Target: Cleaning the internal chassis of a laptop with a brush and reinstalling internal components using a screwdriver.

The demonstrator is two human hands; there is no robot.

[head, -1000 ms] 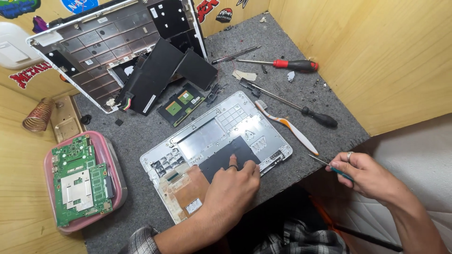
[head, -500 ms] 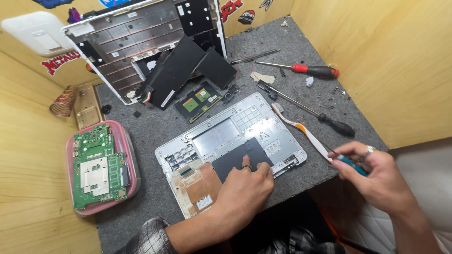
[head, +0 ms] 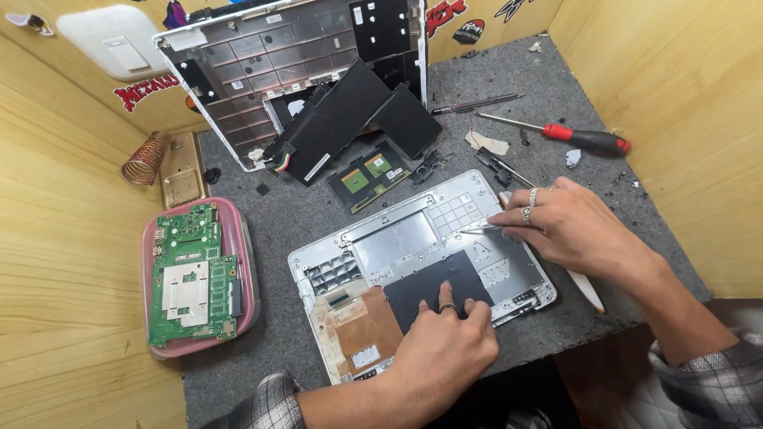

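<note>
A silver laptop base (head: 397,238) lies open in the middle of the grey mat, with a black pad (head: 425,290) and a copper-coloured sheet (head: 358,326) on it. My left hand (head: 445,349) rests on the base, its fingertips pressing on the black pad. My right hand (head: 568,226), wearing rings, reaches in from the right and pinches a thin metal tool (head: 477,229). The tool's tip sits over the upper right part of the base.
A pink tray (head: 242,238) at the left holds a green circuit board (head: 191,274). Behind the base are a second laptop shell (head: 262,63), black panels (head: 358,111), a small green board (head: 366,179) and a red-handled screwdriver (head: 584,139). Wooden walls enclose the mat on both sides.
My right hand has moved left from the mat's right edge to above the base, bringing the tool's tip onto it. The left hand has stayed on the black pad.
</note>
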